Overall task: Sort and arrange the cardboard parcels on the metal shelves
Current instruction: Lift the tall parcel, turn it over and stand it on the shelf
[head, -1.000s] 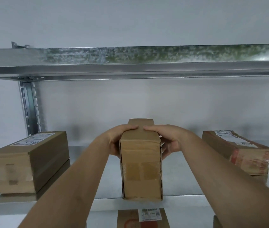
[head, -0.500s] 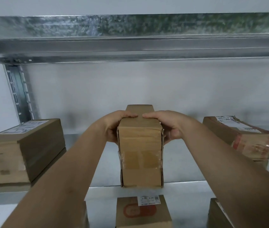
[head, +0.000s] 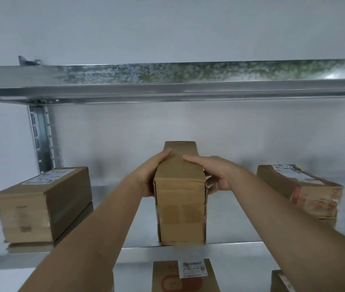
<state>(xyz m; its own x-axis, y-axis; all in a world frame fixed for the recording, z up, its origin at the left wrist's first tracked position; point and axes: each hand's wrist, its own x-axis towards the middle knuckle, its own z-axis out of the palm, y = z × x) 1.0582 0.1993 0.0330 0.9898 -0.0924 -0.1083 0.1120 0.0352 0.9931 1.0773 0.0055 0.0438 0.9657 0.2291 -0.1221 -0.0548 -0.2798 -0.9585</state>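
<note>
Nearest me, below the shelf edge, a labelled parcel (head: 185, 276) sits on the lower level, so I should not let the box I hold slip off the front lip. That box (head: 181, 199) stands on end at the front of the middle shelf (head: 241, 228), and my grip is on it from both sides: left hand (head: 150, 175) wrapped round its left face with the thumb over the top, right hand (head: 215, 175) the same on the right. To seat it well I would push it straight back, keeping it level and square between the parcel on the left (head: 42, 205) and the taped parcel on the right (head: 302, 192), well apart from both, with headroom under the upper shelf (head: 167, 81).
</note>
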